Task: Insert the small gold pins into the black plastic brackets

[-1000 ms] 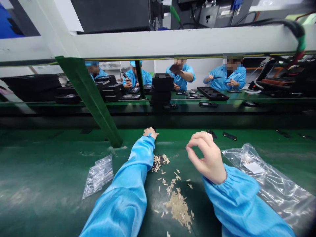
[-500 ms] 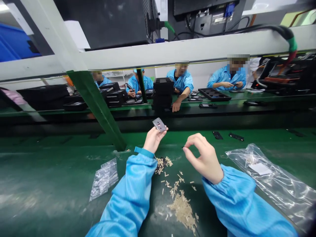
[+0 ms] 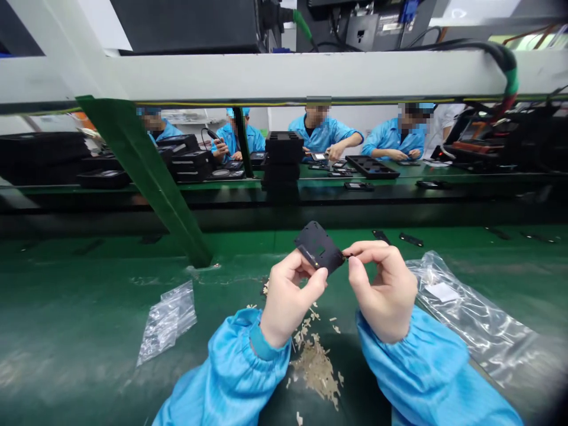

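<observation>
My left hand (image 3: 290, 290) grips a thin black plastic cover (image 3: 320, 245) with small cutouts, tilted up above the bench, thumb along its lower edge. My right hand (image 3: 381, 284) is closed in a pinch at the cover's right corner, on a small black piece (image 3: 349, 256); its exact kind is too small to tell. The piece touches or nearly touches the cover's edge. Below and between my wrists lies a heap of small beige strips (image 3: 317, 367), with more scattered up toward the cover. My left hand hides part of the farther pile.
A small clear plastic bag (image 3: 167, 322) lies left on the green bench (image 3: 89, 307); a larger clear bag (image 3: 461, 313) lies right. Black parts (image 3: 410, 239) lie behind it. A green post (image 3: 146, 177) slants down at left. Co-workers in blue sit across the line, near stacked black trays (image 3: 283, 157).
My left hand has turned the cover so its black face shows. My right hand has brought the small black piece from apart to the cover's right corner. The view has shifted slightly.
</observation>
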A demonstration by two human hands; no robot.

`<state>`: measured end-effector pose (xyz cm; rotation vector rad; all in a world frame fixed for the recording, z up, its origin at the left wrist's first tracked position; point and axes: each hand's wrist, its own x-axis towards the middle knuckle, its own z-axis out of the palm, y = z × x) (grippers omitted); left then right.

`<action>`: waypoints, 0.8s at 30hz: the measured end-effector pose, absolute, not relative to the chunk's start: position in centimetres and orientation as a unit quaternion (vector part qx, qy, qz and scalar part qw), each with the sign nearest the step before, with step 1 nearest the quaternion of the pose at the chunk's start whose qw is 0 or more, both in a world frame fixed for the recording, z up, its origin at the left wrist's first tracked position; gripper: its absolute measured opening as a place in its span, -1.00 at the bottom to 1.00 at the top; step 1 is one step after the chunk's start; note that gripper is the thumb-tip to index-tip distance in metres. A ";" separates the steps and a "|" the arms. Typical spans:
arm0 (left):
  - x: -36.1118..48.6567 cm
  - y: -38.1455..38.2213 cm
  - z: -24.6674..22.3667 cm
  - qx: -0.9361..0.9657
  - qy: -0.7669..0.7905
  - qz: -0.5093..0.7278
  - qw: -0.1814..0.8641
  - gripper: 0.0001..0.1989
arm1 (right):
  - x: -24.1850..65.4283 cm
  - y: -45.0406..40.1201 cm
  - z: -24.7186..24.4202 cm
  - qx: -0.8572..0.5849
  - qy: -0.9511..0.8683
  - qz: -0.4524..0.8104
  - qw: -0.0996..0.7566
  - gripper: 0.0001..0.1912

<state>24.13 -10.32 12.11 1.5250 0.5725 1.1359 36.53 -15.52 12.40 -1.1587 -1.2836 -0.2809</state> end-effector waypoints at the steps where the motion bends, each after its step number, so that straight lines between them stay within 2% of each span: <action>1: 24.1 -10.5 12.1 0.652 0.246 0.483 0.531 -0.89 | 36.5 -15.6 12.4 -0.510 -0.564 -0.132 0.636 -0.84; 8: 23.8 -10.8 12.1 0.706 0.265 0.499 0.426 -0.82 | 36.5 -15.7 12.3 -0.510 -0.573 -0.157 0.622 -0.83; 24: 23.2 -10.7 12.4 0.737 0.226 0.550 0.323 -0.81 | 36.7 -16.3 13.4 -0.498 -0.644 -0.134 0.566 -0.84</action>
